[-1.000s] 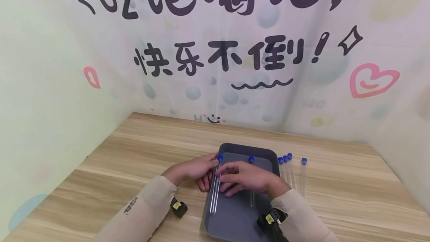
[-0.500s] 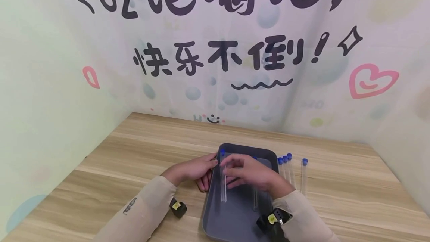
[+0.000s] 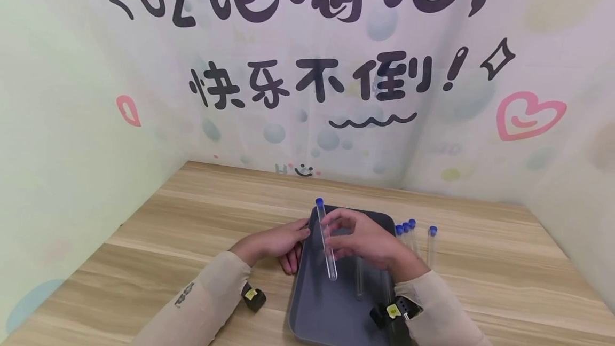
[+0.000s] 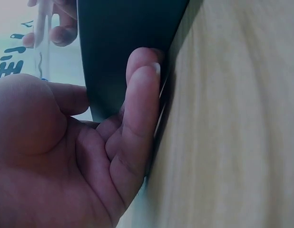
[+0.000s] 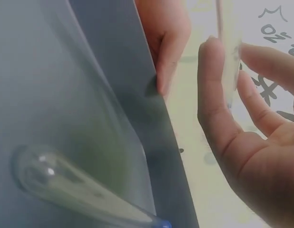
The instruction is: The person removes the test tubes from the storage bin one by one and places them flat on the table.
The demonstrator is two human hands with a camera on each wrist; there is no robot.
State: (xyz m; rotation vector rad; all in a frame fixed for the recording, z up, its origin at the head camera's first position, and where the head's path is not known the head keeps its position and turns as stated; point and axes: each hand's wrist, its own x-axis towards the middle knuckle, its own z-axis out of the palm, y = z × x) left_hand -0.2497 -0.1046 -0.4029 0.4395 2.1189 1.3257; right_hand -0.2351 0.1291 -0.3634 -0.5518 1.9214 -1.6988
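Observation:
My right hand (image 3: pixel 365 239) pinches a clear test tube (image 3: pixel 330 267) with a blue cap between thumb and fingers, over the grey tray (image 3: pixel 317 308). The tube leans, cap up and to the left, its rounded end low above the tray floor. At the tray's left side, my left hand (image 3: pixel 283 242) grips the edge, thumb at the rim and fingers along the outer wall (image 4: pixel 118 38). A second capped test tube (image 5: pixel 75 180) lies in the tray in the right wrist view, partly hidden behind my right hand in the head view.
Just right of the tray lie several blue-capped test tubes (image 3: pixel 406 227), partly hidden by my right forearm. A lone test tube (image 3: pixel 432 250) lies farther right on the wooden table (image 3: pixel 216 191). Behind the table hangs a printed cloth (image 3: pixel 288 143).
My right hand has lifted the test tube off the tray's left side, moving it up and slightly right, and the tube has tilted. The left hand has stayed at the tray's edge.

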